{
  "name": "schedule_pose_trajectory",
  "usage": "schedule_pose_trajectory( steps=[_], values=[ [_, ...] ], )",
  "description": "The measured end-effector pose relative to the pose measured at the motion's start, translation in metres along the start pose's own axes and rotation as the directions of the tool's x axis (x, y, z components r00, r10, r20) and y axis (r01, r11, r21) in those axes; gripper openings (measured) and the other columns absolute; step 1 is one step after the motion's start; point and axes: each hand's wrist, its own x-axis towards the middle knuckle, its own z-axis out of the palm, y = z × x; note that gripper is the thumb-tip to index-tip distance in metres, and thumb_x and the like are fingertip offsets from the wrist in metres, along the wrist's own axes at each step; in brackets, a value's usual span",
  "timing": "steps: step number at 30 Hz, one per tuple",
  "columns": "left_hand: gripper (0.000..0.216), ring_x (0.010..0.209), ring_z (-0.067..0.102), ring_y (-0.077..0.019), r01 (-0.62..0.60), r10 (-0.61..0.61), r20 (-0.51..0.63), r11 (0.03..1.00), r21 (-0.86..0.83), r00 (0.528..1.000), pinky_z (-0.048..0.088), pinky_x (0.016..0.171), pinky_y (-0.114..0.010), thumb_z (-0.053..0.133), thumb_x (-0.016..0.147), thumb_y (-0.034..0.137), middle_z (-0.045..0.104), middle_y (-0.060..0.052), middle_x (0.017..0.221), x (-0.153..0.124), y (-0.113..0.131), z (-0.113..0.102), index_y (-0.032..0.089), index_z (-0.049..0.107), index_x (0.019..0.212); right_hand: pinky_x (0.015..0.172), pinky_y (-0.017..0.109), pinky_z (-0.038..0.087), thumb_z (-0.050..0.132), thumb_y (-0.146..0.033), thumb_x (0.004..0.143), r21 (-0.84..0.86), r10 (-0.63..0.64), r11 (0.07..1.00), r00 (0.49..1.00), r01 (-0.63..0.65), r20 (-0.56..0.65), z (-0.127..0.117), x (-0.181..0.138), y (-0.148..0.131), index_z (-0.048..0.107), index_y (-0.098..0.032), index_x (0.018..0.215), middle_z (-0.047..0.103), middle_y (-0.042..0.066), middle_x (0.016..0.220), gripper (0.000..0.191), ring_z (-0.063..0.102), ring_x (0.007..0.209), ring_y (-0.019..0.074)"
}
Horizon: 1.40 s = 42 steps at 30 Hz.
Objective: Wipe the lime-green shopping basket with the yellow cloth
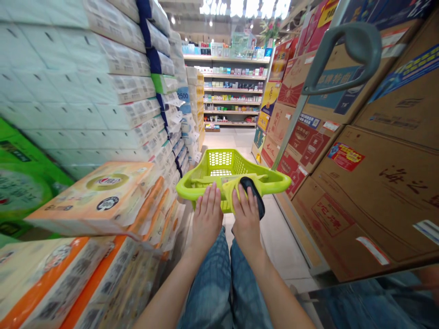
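Note:
A lime-green shopping basket [240, 161] with perforated walls stands in front of my knees. Its long grey pull handle [374, 50] leans up to the right. My left hand [208, 212] lies on the near rim, fingers stretched forward and close together, thumb hidden. Over the same rim, to the right, my right hand [246, 217] presses on a yellow cloth [229, 188], fingers bent across it. A dark, rounded object [257, 196] sits against the cloth under these fingers; its kind cannot be made out.
Stacked tissue packs [130, 82] rise on the left, with orange packs [99, 192] lower down. Cardboard cartons [377, 183] line the right side. A pale tiled aisle floor [236, 135] leads to stocked shelves [233, 85]. Legs in blue jeans [209, 283] are below my hands.

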Motion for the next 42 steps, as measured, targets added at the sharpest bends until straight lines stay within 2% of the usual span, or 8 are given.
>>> schedule_pose_trajectory(
  steps=[6, 12, 16, 19, 25, 28, 34, 42],
  values=[
    [0.069, 0.150, 0.023, -0.0263, 0.012, -0.012, -0.014, 1.000, 0.007, 1.000, 0.020, 0.122, -0.044, 0.043, 0.093, 0.016, 0.032, -0.018, 0.157, 0.001, 0.005, 0.000, 0.006, 0.017, 0.155, 0.119, 0.057, 0.024, 0.034, 0.001, 0.072, 0.063, 0.245, 0.969, 0.961, -0.239, -0.128, -0.031, 0.010, 0.051, 0.023, -0.018, 0.156, 0.030, 0.010, 0.160, 0.086, 0.012, 0.152, 0.0251],
    [0.069, 0.150, 0.023, -0.0267, 0.020, -0.020, -0.017, 1.000, 0.012, 1.000, 0.023, 0.121, -0.045, 0.041, 0.092, 0.014, 0.033, -0.018, 0.157, 0.001, 0.005, 0.000, 0.006, 0.016, 0.155, 0.120, 0.052, 0.023, 0.038, 0.003, 0.074, 0.067, 0.133, 0.988, 0.989, -0.138, 0.066, -0.023, 0.039, -0.006, 0.049, -0.017, 0.142, 0.051, 0.008, 0.148, 0.072, 0.033, 0.144, 0.0255],
    [0.068, 0.148, 0.029, -0.0256, 0.031, -0.030, -0.025, 0.999, 0.010, 0.999, 0.023, 0.121, -0.045, 0.039, 0.092, 0.013, 0.037, -0.019, 0.155, 0.000, 0.005, -0.001, 0.007, 0.016, 0.155, 0.120, 0.047, 0.026, 0.039, 0.004, 0.075, 0.088, 0.013, 0.996, 0.979, -0.031, 0.204, -0.025, 0.053, -0.031, 0.051, -0.017, 0.142, 0.050, 0.006, 0.149, 0.071, 0.036, 0.142, 0.0238],
    [0.068, 0.149, 0.027, -0.0261, 0.031, -0.031, -0.016, 1.000, -0.005, 0.999, 0.023, 0.121, -0.045, 0.041, 0.092, 0.014, 0.035, -0.018, 0.157, 0.001, 0.006, -0.002, 0.007, 0.016, 0.156, 0.119, 0.045, 0.029, 0.038, 0.006, 0.071, 0.077, 0.001, 0.997, 0.974, -0.019, 0.228, -0.038, 0.054, -0.005, 0.052, -0.019, 0.141, 0.051, 0.004, 0.148, 0.076, 0.039, 0.140, 0.0222],
    [0.068, 0.149, 0.025, -0.0270, 0.032, -0.032, 0.006, 0.999, -0.003, 0.999, 0.024, 0.121, -0.046, 0.043, 0.092, 0.015, 0.031, -0.017, 0.158, 0.002, 0.007, -0.004, 0.007, 0.019, 0.155, 0.114, 0.051, 0.034, 0.038, 0.005, 0.070, -0.055, 0.235, 0.972, 0.967, -0.230, 0.097, -0.054, 0.052, 0.058, 0.058, -0.015, 0.135, 0.061, 0.010, 0.137, 0.071, 0.048, 0.133, 0.0273],
    [0.068, 0.150, 0.024, -0.0278, 0.036, -0.036, 0.002, 0.999, 0.007, 0.999, 0.025, 0.120, -0.046, 0.044, 0.091, 0.015, 0.031, -0.018, 0.158, 0.001, 0.008, -0.003, 0.005, 0.020, 0.154, 0.115, 0.052, 0.032, 0.041, 0.005, 0.071, -0.094, 0.237, 0.969, 0.968, -0.229, 0.087, -0.043, 0.056, 0.035, 0.058, -0.014, 0.134, 0.060, 0.012, 0.137, 0.068, 0.046, 0.133, 0.0292],
    [0.067, 0.148, 0.028, -0.0268, 0.028, -0.027, -0.030, 1.000, 0.011, 0.999, 0.024, 0.121, -0.044, 0.040, 0.091, 0.011, 0.038, -0.018, 0.155, 0.002, 0.007, -0.004, 0.007, 0.020, 0.155, 0.118, 0.043, 0.029, 0.042, 0.003, 0.078, 0.067, -0.025, 0.998, 0.970, 0.009, 0.242, -0.027, 0.064, -0.024, 0.055, -0.018, 0.137, 0.054, 0.005, 0.146, 0.065, 0.041, 0.138, 0.0228],
    [0.068, 0.148, 0.027, -0.0282, 0.015, -0.016, 0.014, 1.000, 0.021, 1.000, 0.025, 0.120, -0.045, 0.044, 0.093, 0.017, 0.033, -0.018, 0.157, 0.002, 0.007, -0.003, 0.005, 0.019, 0.155, 0.117, 0.052, 0.030, 0.039, 0.005, 0.068, -0.045, 0.257, 0.966, 0.965, -0.255, 0.046, -0.052, 0.040, 0.073, 0.055, -0.018, 0.137, 0.056, 0.007, 0.143, 0.075, 0.040, 0.140, 0.0258]
  ],
)
